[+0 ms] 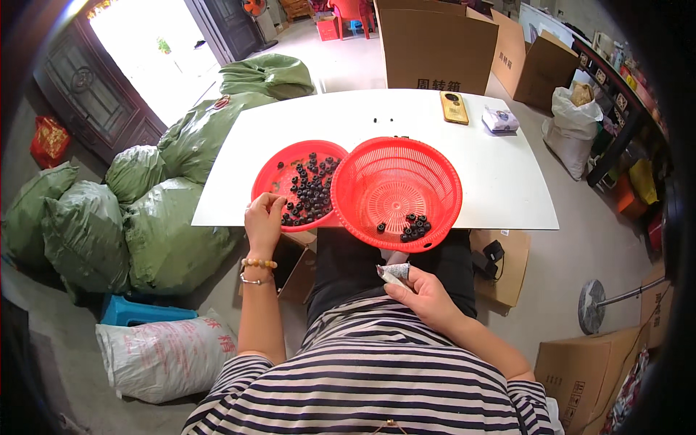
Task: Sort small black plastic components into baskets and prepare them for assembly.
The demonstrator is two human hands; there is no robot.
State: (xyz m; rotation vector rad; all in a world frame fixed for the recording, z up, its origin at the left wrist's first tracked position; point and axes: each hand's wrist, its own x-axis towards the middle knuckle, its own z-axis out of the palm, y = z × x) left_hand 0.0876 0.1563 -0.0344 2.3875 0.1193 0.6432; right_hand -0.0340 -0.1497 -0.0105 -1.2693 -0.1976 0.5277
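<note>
Striped shirt (362, 370): nearest of all, the sleeves ending above bare forearms.
Right hand (428, 296): off the near edge of the tabletop (500, 181), above the lap; its fingers are closed around a small pale object (395, 271) with a dark tip, its kind too small to tell.
Left hand (262, 217): at the tabletop's near edge, left of its middle, over the near-left rim of the red tray (293, 150); its fingers are drawn narrow, thumb toward forefinger, and whether anything is pinched there I cannot tell.
Left wrist: a beaded bracelet (259, 262) and a thin bangle (255, 280).
Red basket (362, 181): slotted, overlapping the tray's right side, its near rim reaching past the tabletop's near edge; a small cluster (415, 228) of dark pieces lies in its near-right part.
Dark round pieces (313, 190): many in the tray, mostly toward its middle and right.
Tabletop's far side: two dark specks (383, 119) beyond the basket; a yellow phone (454, 107) near the far edge, right of the middle; a pale packet (500, 120) toward the far-right corner.
Beyond the left edge: bulging green sacks (170, 228) on the floor.
Beyond the far edge: a large carton (438, 47).
</note>
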